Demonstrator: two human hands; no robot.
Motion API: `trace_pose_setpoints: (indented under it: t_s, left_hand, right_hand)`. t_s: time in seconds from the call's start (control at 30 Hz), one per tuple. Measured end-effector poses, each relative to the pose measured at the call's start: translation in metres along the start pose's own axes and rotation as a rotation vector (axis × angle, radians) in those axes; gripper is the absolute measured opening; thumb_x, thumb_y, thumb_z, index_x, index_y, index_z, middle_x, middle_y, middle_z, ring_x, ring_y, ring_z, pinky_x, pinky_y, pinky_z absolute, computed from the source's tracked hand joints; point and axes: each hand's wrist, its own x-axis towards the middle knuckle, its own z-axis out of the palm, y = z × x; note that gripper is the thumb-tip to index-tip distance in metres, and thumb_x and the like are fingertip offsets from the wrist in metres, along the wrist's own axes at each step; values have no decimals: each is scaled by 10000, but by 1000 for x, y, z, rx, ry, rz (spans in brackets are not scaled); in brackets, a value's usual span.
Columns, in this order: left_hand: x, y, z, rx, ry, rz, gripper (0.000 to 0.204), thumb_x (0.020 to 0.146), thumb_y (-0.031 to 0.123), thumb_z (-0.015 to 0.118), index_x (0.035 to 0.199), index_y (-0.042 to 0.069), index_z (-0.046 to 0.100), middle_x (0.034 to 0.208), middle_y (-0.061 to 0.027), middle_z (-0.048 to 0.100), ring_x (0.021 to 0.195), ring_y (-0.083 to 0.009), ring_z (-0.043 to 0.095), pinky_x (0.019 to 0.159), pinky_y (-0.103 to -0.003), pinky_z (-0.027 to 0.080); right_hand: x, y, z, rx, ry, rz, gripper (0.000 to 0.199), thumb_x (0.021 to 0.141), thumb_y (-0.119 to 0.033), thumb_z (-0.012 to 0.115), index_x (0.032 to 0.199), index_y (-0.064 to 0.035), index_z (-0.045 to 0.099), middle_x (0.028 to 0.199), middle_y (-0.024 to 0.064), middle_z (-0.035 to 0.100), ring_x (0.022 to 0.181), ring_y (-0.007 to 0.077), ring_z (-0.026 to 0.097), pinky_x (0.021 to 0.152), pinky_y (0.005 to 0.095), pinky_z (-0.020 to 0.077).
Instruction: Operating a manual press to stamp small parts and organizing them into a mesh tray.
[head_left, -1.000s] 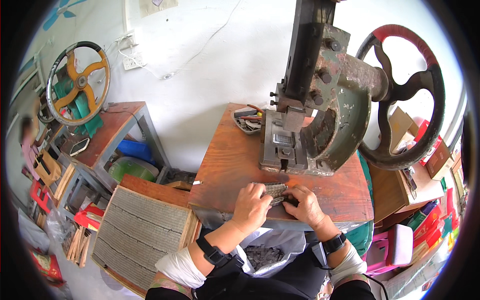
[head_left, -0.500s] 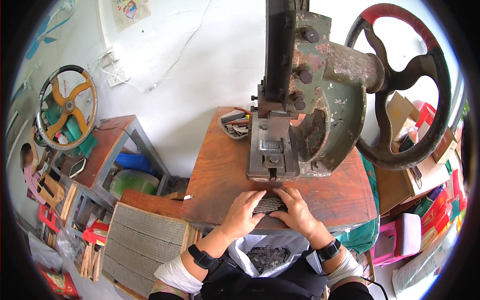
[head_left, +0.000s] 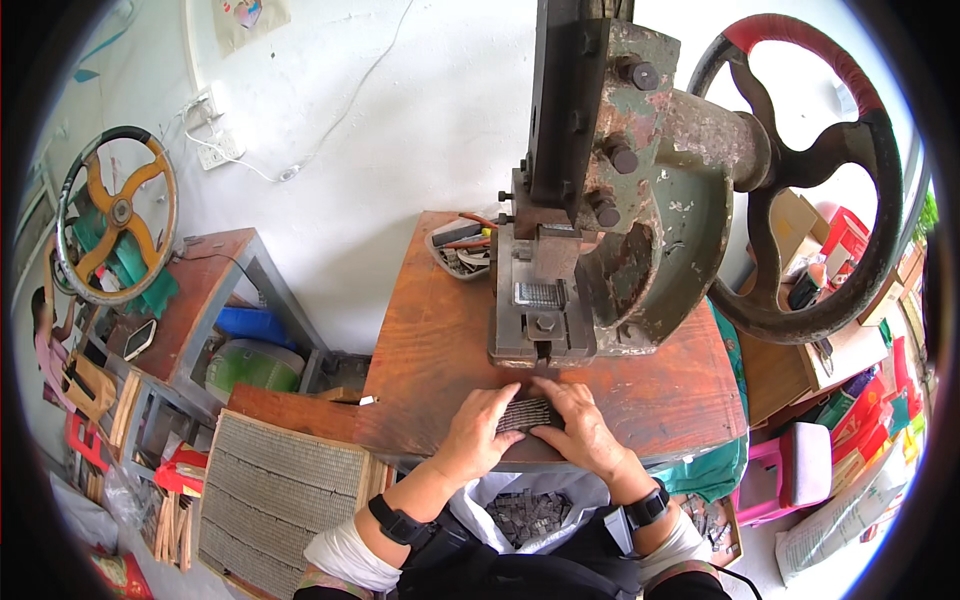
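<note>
Left hand (head_left: pixel 474 428) and right hand (head_left: pixel 584 432) grip opposite ends of the stack of thin strips (head_left: pixel 526 414), apparently gathered but not yet released, between the fingers (head_left: pixel 496 402), with the press (head_left: pixel 545 345) just beyond the fingertips.

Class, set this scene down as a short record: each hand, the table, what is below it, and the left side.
Left hand: grips the left end of a gray layered stack
Right hand: grips its right end
Table: brown top, bearing a metal press with a large wheel; small tray to the press's left
Below: open white bag holding gray pieces
Left side: gray ribbed panel, lower than the tabletop
</note>
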Motion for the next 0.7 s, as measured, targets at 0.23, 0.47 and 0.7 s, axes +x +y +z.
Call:
trace_pose_setpoints:
  t_s: [0.23, 0.47, 0.7]
  left_hand:
    - [6, 5, -11, 151, -109, 22, 518, 705, 164, 737, 1158, -9, 555, 1068, -161, 585, 1009, -344, 538, 867, -414, 459]
    - [3, 17, -18, 258, -83, -54, 368, 707, 181, 711, 1001, -5, 592, 946, -168, 594, 897, -363, 572, 778, -434, 482]
    - [44, 38, -77, 118, 173, -203, 388, 721, 177, 705, 1020, -55, 618, 893, -220, 621, 782, -343, 603, 722, -409, 479]
  right_hand:
    - [5, -2, -2, 0, 8, -27, 632, 677, -110, 752, 1265, -45, 531, 1114, 147, 623, 1052, 327, 517, 969, 398, 380]
    - [-1, 1, -8, 173, 75, -4, 538, 724, -113, 729, 1231, -61, 557, 1072, 125, 642, 1005, 310, 555, 928, 392, 423]
    - [-5, 8, -4, 132, 97, -82, 327, 735, -102, 717, 1051, -48, 650, 960, 121, 671, 905, 299, 595, 888, 379, 448]
